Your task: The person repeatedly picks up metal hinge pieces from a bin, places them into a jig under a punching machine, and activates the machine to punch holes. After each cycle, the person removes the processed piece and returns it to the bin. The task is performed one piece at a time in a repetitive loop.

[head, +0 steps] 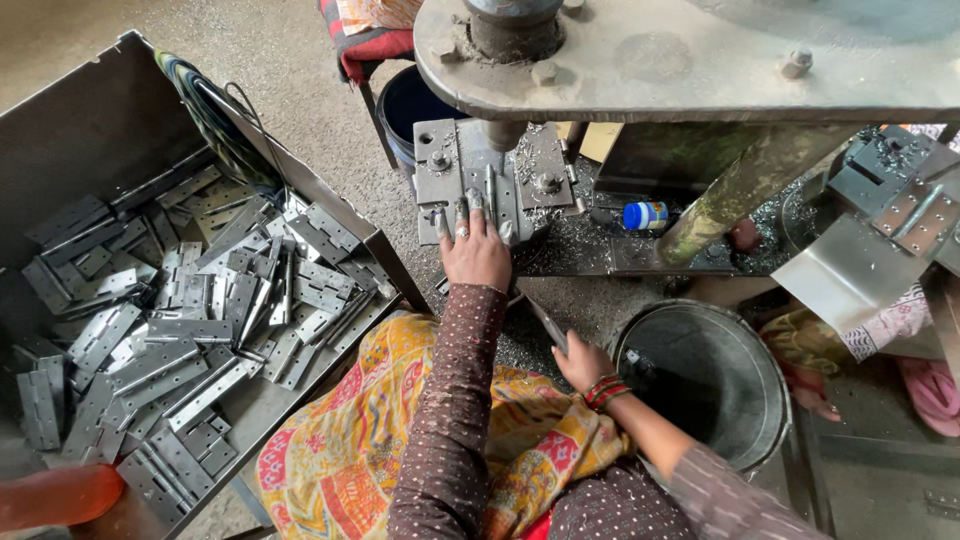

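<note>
At the press, my left hand (476, 252) lays a hinge (487, 193) flat on the die block (490, 180).
Left grip open, fingertips steadying it; right hand (580, 362) closed on a lever (545, 325). Best seated square, fingers clear.

Blue-capped bottle (645, 215), metal bucket (765, 370), orange container (55, 497)

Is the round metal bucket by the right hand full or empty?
Empty as far as visible: the round metal bucket shows a bare dark inside beside the right hand.
</note>
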